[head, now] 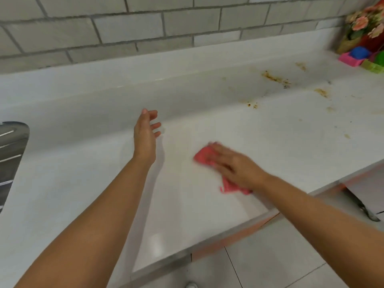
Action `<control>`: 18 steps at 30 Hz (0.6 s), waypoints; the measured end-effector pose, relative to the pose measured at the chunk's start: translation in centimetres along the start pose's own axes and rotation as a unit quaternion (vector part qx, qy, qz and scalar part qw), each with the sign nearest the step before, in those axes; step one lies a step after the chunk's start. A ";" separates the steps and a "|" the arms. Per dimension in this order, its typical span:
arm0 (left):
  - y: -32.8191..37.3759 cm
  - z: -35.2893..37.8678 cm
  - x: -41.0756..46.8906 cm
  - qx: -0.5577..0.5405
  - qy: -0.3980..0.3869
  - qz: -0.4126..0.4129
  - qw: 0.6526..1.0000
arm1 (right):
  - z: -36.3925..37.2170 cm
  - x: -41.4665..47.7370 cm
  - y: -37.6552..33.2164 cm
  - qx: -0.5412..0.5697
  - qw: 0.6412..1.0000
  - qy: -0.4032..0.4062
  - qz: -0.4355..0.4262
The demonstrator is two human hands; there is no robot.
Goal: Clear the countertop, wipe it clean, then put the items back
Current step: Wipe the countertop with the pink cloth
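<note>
Pressing down on a pink cloth (204, 157) with the right hand (232, 165), palm flat, fingers straight and close together across the top of the fabric, pinching nothing. Cloth bunched and lying on the white countertop (83, 183), right of the middle and close to the near edge; one end showing past the fingertips on the left, a frayed end trailing out beneath the wrist toward the near edge. Both hand and cloth slightly blurred.

Left of the cloth and apart from it, the left hand (145, 134), raised over the counter, turned edge-on with the palm facing right, fingers loosely spread and a little bent, holding nothing.

Farther off to the right, well apart from the cloth, brown stains (274, 79): smears and specks scattered across the counter toward the far side.

At the far right corner, pink and orange flowers (365, 21), and below them a pink container (351, 59) with something blue and round in it, just beside a green container (374, 65).

At the left edge, part of a ridged metal sink (10, 154). Along the far side, a grey tiled wall (128, 28). Below the near edge, cabinet fronts with salmon trim and a pale tiled floor (270, 256).
</note>
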State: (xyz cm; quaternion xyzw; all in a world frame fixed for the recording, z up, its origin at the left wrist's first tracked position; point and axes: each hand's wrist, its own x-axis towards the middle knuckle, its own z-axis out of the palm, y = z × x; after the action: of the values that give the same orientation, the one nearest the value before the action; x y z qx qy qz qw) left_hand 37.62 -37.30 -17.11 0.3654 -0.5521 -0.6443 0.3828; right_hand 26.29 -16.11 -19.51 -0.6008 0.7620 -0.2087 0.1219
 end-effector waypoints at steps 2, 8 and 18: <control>0.3 -0.1 -1.3 0.012 0.002 0.008 1.000 | -1.0 1.8 1.1 -0.041 0.991 0.025 0.121; 1.7 0.1 -5.0 0.073 -0.028 0.010 0.997 | 5.1 -0.6 -9.8 -0.071 0.993 -0.071 -0.066; 0.8 1.4 -11.8 0.119 -0.025 -0.025 0.992 | -5.4 -10.9 8.5 -0.169 0.967 -0.006 0.192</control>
State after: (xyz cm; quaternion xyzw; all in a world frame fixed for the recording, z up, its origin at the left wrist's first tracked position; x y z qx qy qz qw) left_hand 41.63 -26.18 -15.54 0.4058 -0.6246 -0.5928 0.3062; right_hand 19.25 -3.03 -19.43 -0.4567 0.8863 -0.0455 0.0608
